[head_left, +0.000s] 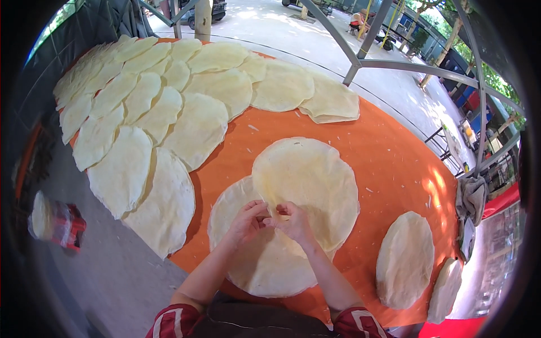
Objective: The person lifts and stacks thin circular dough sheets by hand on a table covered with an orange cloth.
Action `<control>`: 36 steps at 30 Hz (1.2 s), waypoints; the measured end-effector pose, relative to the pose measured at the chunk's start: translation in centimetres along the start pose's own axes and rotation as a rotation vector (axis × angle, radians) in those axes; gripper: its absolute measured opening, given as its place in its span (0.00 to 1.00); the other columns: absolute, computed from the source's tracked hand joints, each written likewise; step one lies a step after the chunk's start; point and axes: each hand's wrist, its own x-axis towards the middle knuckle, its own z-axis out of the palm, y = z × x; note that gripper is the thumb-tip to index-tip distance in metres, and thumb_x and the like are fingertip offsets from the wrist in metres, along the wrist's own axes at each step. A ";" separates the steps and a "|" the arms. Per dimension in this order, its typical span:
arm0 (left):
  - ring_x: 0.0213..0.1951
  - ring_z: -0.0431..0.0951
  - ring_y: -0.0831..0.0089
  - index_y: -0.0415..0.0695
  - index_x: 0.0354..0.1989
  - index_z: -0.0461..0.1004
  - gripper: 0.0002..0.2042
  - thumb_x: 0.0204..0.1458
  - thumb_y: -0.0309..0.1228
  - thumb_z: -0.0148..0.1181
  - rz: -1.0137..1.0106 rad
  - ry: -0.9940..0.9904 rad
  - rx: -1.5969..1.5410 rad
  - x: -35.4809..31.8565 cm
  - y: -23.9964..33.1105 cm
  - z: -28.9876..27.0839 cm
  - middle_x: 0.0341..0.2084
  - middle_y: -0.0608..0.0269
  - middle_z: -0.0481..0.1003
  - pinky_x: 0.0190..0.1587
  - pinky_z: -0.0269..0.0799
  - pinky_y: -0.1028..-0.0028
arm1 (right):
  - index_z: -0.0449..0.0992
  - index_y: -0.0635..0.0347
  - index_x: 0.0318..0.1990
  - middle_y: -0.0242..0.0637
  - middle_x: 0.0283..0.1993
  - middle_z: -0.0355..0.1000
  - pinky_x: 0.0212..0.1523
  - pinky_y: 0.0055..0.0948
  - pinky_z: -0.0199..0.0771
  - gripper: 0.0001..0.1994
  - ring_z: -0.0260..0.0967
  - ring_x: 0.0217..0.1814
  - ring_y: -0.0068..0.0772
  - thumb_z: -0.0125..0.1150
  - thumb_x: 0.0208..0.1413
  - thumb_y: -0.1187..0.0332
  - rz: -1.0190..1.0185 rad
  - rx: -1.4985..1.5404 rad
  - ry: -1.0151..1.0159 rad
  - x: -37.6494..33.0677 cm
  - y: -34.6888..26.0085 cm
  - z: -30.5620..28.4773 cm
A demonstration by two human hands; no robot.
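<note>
Two large, thin, round pale flatbreads lie overlapped before me on an orange table cover. The upper flatbread (315,174) reaches farther away and to the right. Beneath it, the lower flatbread (267,270) extends toward me and to the left. My left hand (247,223) pinches at the near-left edge of the upper one, fingers curled. Close beside it, almost touching, my right hand (294,224) has its thumb and fingers pressed together on the same edge. The fingers partly hide how much of the sheet is caught between them.
Many overlapping flatbreads (197,127) cover the table's left and far side, some hanging past its edge. A thicker round stack (406,259) lies at the right, with another pale stack (445,290) beside it. A clear container (51,219) stands lower left. Metal frame bars (417,66) rise beyond.
</note>
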 end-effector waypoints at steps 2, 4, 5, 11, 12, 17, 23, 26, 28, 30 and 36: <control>0.28 0.73 0.76 0.41 0.38 0.68 0.10 0.48 0.27 0.56 0.023 -0.011 0.025 0.2 -0.5 -1.1 0.27 0.66 0.72 0.32 0.72 0.78 | 0.69 0.70 0.40 0.43 0.37 0.72 0.40 0.28 0.71 0.28 0.70 0.40 0.32 0.72 0.33 0.59 0.011 0.009 -0.009 -0.2 -0.3 0.2; 0.26 0.73 0.76 0.41 0.35 0.69 0.07 0.48 0.27 0.56 0.085 -0.029 0.076 0.4 -0.4 -0.8 0.25 0.65 0.72 0.31 0.72 0.77 | 0.69 0.70 0.40 0.42 0.37 0.72 0.39 0.27 0.71 0.27 0.70 0.40 0.31 0.71 0.35 0.60 -0.017 0.050 -0.031 -0.3 -0.2 -0.2; 0.26 0.73 0.76 0.41 0.35 0.69 0.07 0.48 0.27 0.56 0.086 -0.030 0.076 0.5 -0.4 -0.7 0.25 0.65 0.72 0.31 0.72 0.77 | 0.69 0.70 0.40 0.42 0.37 0.72 0.39 0.27 0.71 0.27 0.70 0.40 0.31 0.71 0.35 0.60 -0.018 0.049 -0.031 -0.4 0.1 -0.5; 0.25 0.73 0.76 0.39 0.31 0.69 0.03 0.49 0.24 0.53 0.098 -0.009 0.101 0.5 -0.9 -0.7 0.25 0.64 0.72 0.31 0.72 0.76 | 0.68 0.72 0.42 0.45 0.35 0.72 0.39 0.30 0.71 0.19 0.71 0.37 0.37 0.61 0.46 0.66 0.093 0.295 -0.049 -1.1 -1.0 0.1; 0.26 0.73 0.76 0.38 0.31 0.69 0.03 0.50 0.24 0.51 0.122 0.023 0.186 0.5 -1.3 -0.4 0.25 0.64 0.72 0.31 0.72 0.76 | 0.67 0.72 0.43 0.49 0.35 0.72 0.39 0.32 0.71 0.18 0.71 0.37 0.42 0.57 0.47 0.68 -0.022 -0.095 0.096 -1.5 -1.1 1.2; 0.27 0.73 0.77 0.38 0.33 0.69 0.05 0.53 0.26 0.46 0.194 0.055 0.333 -1.1 -3.1 0.7 0.25 0.63 0.72 0.34 0.72 0.77 | 0.64 0.70 0.47 0.57 0.36 0.69 0.39 0.39 0.69 0.18 0.68 0.38 0.54 0.50 0.48 0.70 -0.124 -0.369 0.207 -1.7 -2.8 1.2; 0.31 0.72 0.77 0.40 0.34 0.68 0.06 0.55 0.28 0.45 0.172 -0.004 0.133 -5.3 -6.0 0.3 0.28 0.64 0.72 0.35 0.70 0.75 | 0.68 0.65 0.43 0.51 0.31 0.70 0.36 0.39 0.69 0.15 0.71 0.33 0.45 0.51 0.48 0.69 -0.215 -0.504 0.028 -3.8 -2.9 -1.0; 0.30 0.72 0.75 0.40 0.34 0.68 0.04 0.54 0.26 0.46 0.097 0.076 0.097 -7.6 -7.6 -2.0 0.27 0.63 0.72 0.35 0.71 0.74 | 0.73 0.62 0.24 0.36 0.18 0.69 0.25 0.30 0.66 0.07 0.67 0.23 0.31 0.53 0.46 0.69 -0.110 -0.313 -0.025 -2.0 1.2 -7.4; 0.31 0.73 0.75 0.40 0.34 0.67 0.03 0.52 0.24 0.48 0.071 0.162 -0.021 -9.1 -7.6 -2.4 0.28 0.62 0.72 0.33 0.71 0.74 | 0.75 0.59 0.29 0.28 0.22 0.70 0.24 0.27 0.67 0.05 0.65 0.22 0.23 0.55 0.47 0.69 0.038 -0.287 0.005 0.4 0.7 -18.0; 0.30 0.73 0.74 0.39 0.32 0.68 0.03 0.51 0.23 0.48 0.081 0.242 0.000 -10.6 -6.6 -2.4 0.28 0.61 0.73 0.33 0.71 0.73 | 0.73 0.63 0.24 0.32 0.17 0.66 0.21 0.27 0.64 0.07 0.63 0.19 0.23 0.53 0.48 0.69 -0.187 -0.340 0.424 0.5 -3.4 -24.8; 0.29 0.74 0.73 0.37 0.32 0.69 0.04 0.50 0.21 0.47 0.147 0.458 0.183 -14.4 -6.5 -5.3 0.28 0.58 0.73 0.32 0.72 0.76 | 0.67 0.62 0.19 0.37 0.18 0.64 0.17 0.29 0.56 0.06 0.59 0.16 0.27 0.51 0.46 0.74 -0.504 -1.018 0.177 -0.5 -18.7 -20.4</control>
